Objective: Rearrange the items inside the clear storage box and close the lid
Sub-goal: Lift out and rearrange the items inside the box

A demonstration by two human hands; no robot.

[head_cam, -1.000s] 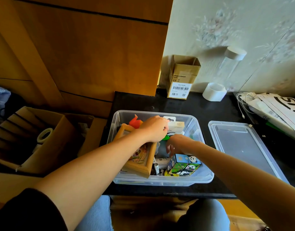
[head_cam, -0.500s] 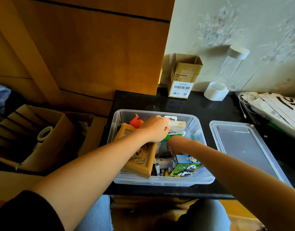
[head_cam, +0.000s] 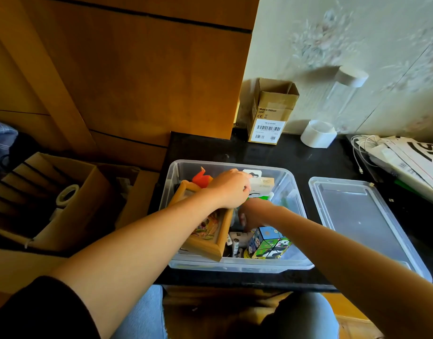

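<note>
Both hands reach into the clear storage box [head_cam: 235, 264] on the black table [head_cam: 296, 157]. The left hand [head_cam: 231, 189] curls over a wooden frame [head_cam: 205, 245]; the right hand [head_cam: 253, 214] dips low, its grasp hidden. The lid [head_cam: 362, 216] lies just right of the box.

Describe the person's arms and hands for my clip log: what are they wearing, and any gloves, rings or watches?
Both forearms are bare. The left hand and right hand wear no gloves, and no ring, watch or bracelet is visible. A dark, black-looking sleeve covers the left upper arm down to about the elbow. No sleeve shows on the right arm within the frame.
</note>
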